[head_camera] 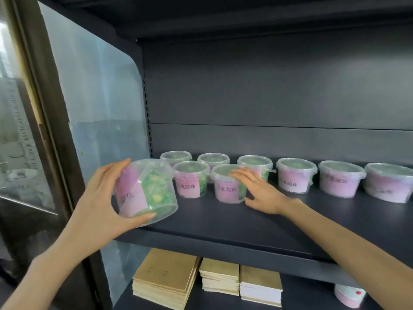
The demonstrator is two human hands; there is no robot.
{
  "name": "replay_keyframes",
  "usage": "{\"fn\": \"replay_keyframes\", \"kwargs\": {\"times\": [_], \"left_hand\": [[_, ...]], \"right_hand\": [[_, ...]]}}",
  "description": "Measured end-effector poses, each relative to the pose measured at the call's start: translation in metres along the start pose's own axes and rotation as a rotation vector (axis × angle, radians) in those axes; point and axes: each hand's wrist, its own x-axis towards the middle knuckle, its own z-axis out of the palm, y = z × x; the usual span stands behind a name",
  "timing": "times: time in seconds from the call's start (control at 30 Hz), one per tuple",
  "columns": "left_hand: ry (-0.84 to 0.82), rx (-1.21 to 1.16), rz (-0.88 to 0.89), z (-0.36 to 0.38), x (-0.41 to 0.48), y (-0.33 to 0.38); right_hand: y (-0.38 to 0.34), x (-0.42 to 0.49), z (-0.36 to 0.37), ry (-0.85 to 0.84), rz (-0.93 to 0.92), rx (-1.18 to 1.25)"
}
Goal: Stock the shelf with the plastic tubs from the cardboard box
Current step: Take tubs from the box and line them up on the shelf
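**AT THE SHELF, mid-restock**

**Reporter:** Where is the tub right now?

**Stocker:** I'm holding the clear round plastic tub with the pink label and green-yellow filling [145, 189] tilted at the front left corner of the dark grey metal shelf [245, 222]. My left hand [100, 198] is gripping it, thumb curled along the lower rim and fingers wrapped over the top. I cannot tell whether its edge is touching the board.

**Reporter:** And the other hand?

**Stocker:** My right hand [261, 193] is lying straight-fingered and relaxed on the lidded pink-labelled tub in the front row [225, 186], grasping nothing. I'm judging that it is steadying that one.

**Reporter:** What makes this step go well?

**Stocker:** I'm planning to level the tub first. Then I'm setting it down just left of the neighbouring front-row tub [191, 180], label facing out like the rest, and only then loosening my grip. The frosted plastic side panel [96, 97] is standing close on the left, so there's little room to swing. Tipped like this, the lid looks like the weak point.

**Reporter:** Much left to do?

**Stocker:** Eight tubs are standing on the board. The cardboard box is out of view, so I can't say.
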Motion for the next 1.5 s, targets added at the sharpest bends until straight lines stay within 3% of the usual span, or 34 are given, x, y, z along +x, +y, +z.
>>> {"fn": "replay_keyframes", "kwargs": {"times": [0.07,0.13,0.2,0.27,0.33,0.53,0.67,0.9,0.97,1.07,1.2,1.3,1.5], "left_hand": [[-0.026,-0.063,-0.002,0.007,0.004,0.000],[-0.061,-0.105,0.013,0.014,0.010,0.002],[-0.106,-0.124,0.069,0.022,0.014,0.005],[-0.151,-0.161,0.117,0.032,0.018,0.011],[-0.179,-0.183,0.174,0.045,0.021,0.021],[-0.115,-0.171,0.437,0.078,0.020,0.056],[0.011,0.007,0.658,0.103,0.019,0.075],[-0.032,0.055,0.730,0.134,0.019,0.088],[-0.151,0.020,0.695,0.133,0.023,0.089],[-0.350,-0.107,0.449,0.129,0.041,0.067],[-0.317,0.139,0.216,0.145,0.076,-0.004],[-0.318,0.139,0.026,0.157,0.087,-0.044],[-0.258,0.101,0.042,0.159,0.093,-0.054]], "right_hand": [[-0.009,0.002,-0.004,0.002,0.084,0.051],[-0.031,-0.003,-0.013,0.118,0.129,0.164],[-0.076,-0.017,-0.031,0.235,0.178,0.528],[-0.121,-0.032,-0.048,0.174,0.199,0.898],[-0.153,-0.048,-0.058,0.018,0.198,1.097],[-0.149,-0.072,-0.050,0.058,0.352,1.062],[-0.139,-0.083,-0.048,0.163,0.464,1.102],[-0.109,-0.092,-0.037,0.318,0.570,1.143],[-0.099,-0.091,-0.037,0.347,0.562,1.105],[-0.073,-0.091,-0.040,0.432,0.576,0.986],[-0.026,-0.091,-0.043,0.512,0.636,0.942],[0.000,-0.089,-0.036,0.493,0.671,1.007],[0.020,-0.078,-0.021,0.352,0.655,0.973]]}}
